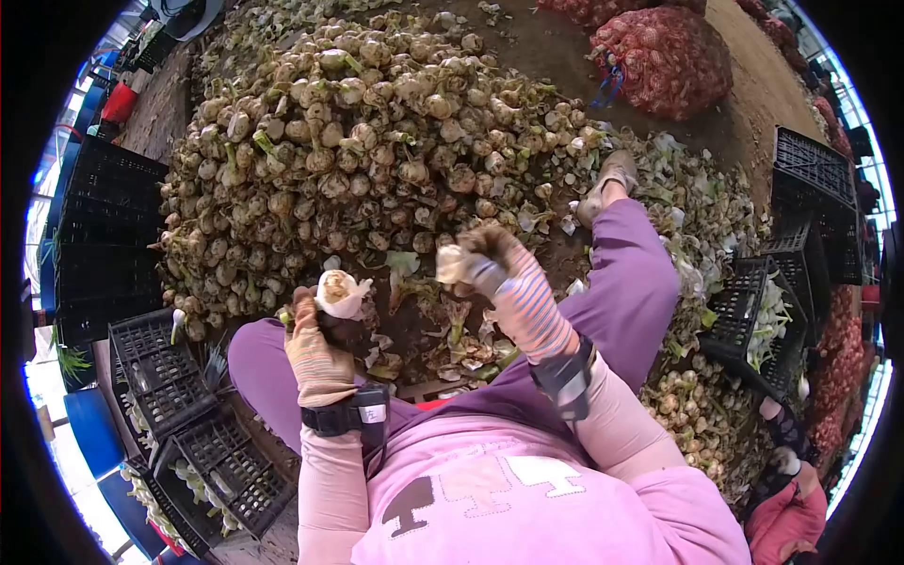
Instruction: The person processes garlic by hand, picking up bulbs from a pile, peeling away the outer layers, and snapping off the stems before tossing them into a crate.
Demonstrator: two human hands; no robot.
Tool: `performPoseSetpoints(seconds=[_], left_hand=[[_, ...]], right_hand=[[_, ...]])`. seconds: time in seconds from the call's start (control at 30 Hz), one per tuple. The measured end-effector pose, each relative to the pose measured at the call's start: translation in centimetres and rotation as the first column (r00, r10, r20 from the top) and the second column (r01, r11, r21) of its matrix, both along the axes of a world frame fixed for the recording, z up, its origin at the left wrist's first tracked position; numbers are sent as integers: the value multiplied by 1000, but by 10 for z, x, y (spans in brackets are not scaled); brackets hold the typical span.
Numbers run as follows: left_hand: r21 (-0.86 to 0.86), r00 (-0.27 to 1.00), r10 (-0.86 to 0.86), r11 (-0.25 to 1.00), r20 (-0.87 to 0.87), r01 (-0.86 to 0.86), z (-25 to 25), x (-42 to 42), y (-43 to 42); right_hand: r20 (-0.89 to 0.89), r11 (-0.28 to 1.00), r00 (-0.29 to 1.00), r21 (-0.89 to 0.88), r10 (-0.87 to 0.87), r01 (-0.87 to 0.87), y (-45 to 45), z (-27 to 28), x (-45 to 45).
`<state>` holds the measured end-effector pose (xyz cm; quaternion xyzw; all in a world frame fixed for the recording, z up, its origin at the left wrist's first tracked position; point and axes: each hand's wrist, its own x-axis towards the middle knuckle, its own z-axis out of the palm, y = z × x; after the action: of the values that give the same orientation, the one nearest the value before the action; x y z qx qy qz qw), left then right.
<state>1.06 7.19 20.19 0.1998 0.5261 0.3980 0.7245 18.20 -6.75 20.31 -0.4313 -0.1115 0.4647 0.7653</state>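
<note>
My left hand [318, 353], in a striped, soiled glove, is closed around a partly peeled bulb [339, 293]. The bulb's cut, brownish face points up, and a loose white flap of skin sticks out on its right side. My right hand [504, 282], in the same kind of glove, is up to the right of the bulb and apart from it. Its fingers are closed on a pale piece of peel [451, 265], smeared by motion. Beyond both hands rises a large heap of unpeeled bulbs [348, 141]. Scraps of peel [461, 344] lie on the ground between my legs.
Black plastic crates [165, 372] stand at my left, some holding pale stalks. More crates [739, 306] are on the right, beside peel litter [706, 207]. A red net sack [664, 61] lies past my foot. Another person [791, 508] works at the lower right.
</note>
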Motion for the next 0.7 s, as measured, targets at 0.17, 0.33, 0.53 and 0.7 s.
performPoseSetpoints(seconds=[0.17, 0.33, 0.53, 0.7], left_hand=[[59, 962, -239, 971, 131, 233, -12, 5, -31], [142, 766, -547, 834, 338, 533, -7, 3, -28], [171, 767, -507, 860, 394, 481, -15, 5, -29], [179, 731, -525, 847, 435, 501, -12, 6, -25]], right_hand=[[949, 995, 310, 76, -52, -66, 18, -7, -29], [141, 964, 954, -1, 264, -267, 11, -5, -25], [0, 968, 993, 226, 115, -112, 14, 20, -33], [62, 992, 990, -23, 125, -123, 20, -12, -23]])
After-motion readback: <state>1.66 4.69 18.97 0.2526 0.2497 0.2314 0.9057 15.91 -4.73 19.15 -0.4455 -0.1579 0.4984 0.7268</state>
